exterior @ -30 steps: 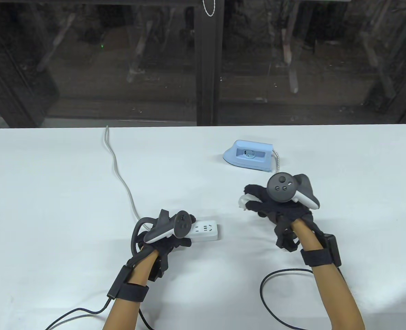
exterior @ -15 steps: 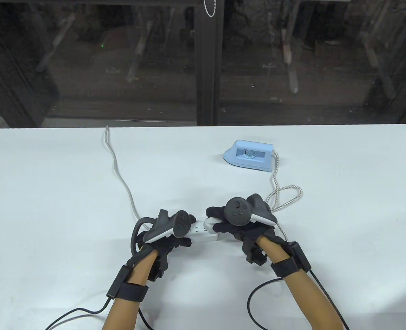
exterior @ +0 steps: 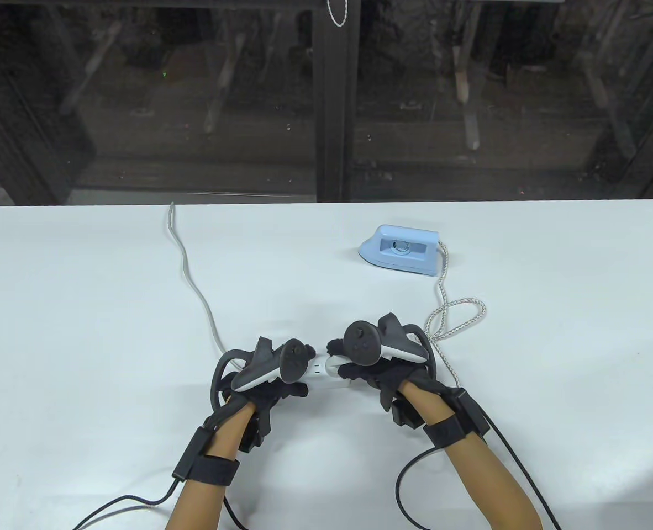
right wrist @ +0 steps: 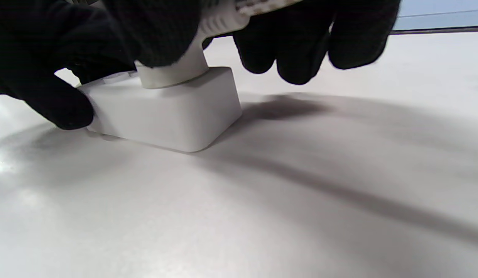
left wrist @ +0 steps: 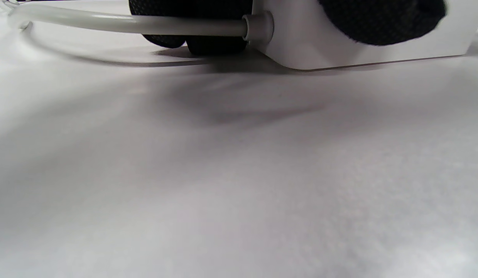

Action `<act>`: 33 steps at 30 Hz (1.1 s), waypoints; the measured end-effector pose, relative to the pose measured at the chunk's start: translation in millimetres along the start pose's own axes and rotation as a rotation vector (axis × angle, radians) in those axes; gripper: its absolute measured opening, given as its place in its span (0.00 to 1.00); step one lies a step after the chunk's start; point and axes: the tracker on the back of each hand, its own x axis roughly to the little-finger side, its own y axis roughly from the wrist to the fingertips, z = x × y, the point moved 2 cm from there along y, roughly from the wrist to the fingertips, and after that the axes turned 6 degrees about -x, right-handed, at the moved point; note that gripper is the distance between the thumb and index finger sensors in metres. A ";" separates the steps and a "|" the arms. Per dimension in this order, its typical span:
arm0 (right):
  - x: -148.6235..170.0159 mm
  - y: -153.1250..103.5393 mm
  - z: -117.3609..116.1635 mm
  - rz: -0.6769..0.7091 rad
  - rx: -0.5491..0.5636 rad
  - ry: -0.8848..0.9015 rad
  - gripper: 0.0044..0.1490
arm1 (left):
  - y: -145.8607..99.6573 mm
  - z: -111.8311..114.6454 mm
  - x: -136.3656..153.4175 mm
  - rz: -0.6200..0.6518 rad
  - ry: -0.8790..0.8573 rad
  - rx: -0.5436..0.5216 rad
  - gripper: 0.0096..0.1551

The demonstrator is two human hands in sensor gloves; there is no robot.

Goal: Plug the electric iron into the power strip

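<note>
A white power strip [exterior: 320, 371] lies on the table near the front; its end shows in the left wrist view [left wrist: 362, 42] and its other end in the right wrist view [right wrist: 165, 110]. My left hand [exterior: 266, 381] grips the strip's left end. My right hand [exterior: 359, 361] holds the iron's white plug [right wrist: 177, 69] and presses it onto the strip's top at the right end. The plug's base sits flush on the strip. The light blue iron [exterior: 398, 249] stands at the back right; its braided cord [exterior: 453, 317] loops down to my right hand.
The strip's grey cable [exterior: 194, 281] runs from its left end to the table's far edge and shows in the left wrist view [left wrist: 127, 23]. Black glove cables [exterior: 415, 486] lie near the front edge. A dark window stands beyond the table.
My right hand carried the plug left and down from mid-table onto the strip's right end, dragging the cord into a loop. The left hand and the iron stayed put.
</note>
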 end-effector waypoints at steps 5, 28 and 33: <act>-1.0 -2.9 -2.9 -0.005 0.018 -0.011 0.37 | -0.8 0.0 -1.3 0.000 0.011 0.006 0.44; 102.4 -109.2 52.4 -0.377 0.348 -0.192 0.47 | -46.5 -30.5 88.8 -0.390 -0.013 -0.140 0.49; 133.1 -120.5 34.0 -0.467 0.310 -0.114 0.48 | -49.2 -23.0 100.4 -0.420 -0.046 -0.103 0.49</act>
